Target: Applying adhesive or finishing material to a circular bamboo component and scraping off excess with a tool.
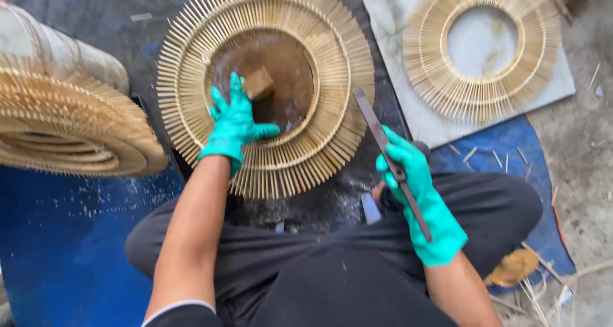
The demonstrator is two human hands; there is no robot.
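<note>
A round frame of radiating bamboo sticks (pixel 325 119) lies flat in front of me, with a brown disc and a small wooden block (pixel 258 82) in its open centre. My left hand (pixel 234 121), in a teal glove, presses flat on the frame's inner ring beside the block, fingers spread. My right hand (pixel 418 190), also in a teal glove, grips a long flat dark metal blade (pixel 377 129) that points up toward the frame's right edge without touching it. I sit cross-legged in dark trousers.
A second bamboo ring (pixel 434 65) rests on a pale slab (pixel 389 14) at the upper right. A stack of finished rings (pixel 64 129) stands at the left. Blue sheeting (pixel 64 237) covers the ground, with loose sticks (pixel 498 158) scattered at the right.
</note>
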